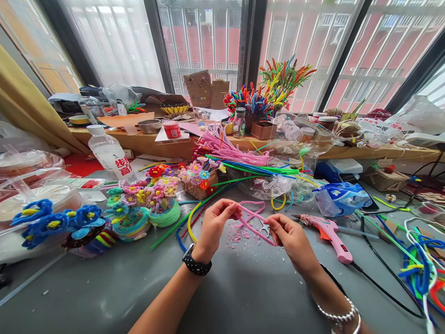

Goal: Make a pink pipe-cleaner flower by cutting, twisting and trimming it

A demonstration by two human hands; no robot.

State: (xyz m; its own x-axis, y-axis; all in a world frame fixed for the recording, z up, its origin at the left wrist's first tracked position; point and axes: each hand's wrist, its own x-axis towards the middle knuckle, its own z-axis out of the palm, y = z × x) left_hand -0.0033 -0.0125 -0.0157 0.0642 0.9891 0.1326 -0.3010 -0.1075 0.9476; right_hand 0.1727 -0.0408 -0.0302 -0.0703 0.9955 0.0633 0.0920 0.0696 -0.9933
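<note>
Both my hands hold one pink pipe cleaner point(253, 221) above the grey table point(222, 287). My left hand point(216, 224), with a black watch on its wrist, pinches the upper left end, fingers closed. My right hand point(290, 236), a silver bracelet on its wrist, pinches the lower right end. The pipe cleaner is bent into loops between them. Pink fluff crumbs point(239, 236) and small scissors point(264, 228) lie on the table just beyond the hands.
A pink glue gun point(330, 235) with a black cord lies to the right. Pipe-cleaner flowers in small baskets point(163, 199) and blue flowers point(52, 220) stand at left. Loose pipe cleaners point(243, 162), a water bottle point(110, 153) and a blue bag point(340, 197) crowd the back.
</note>
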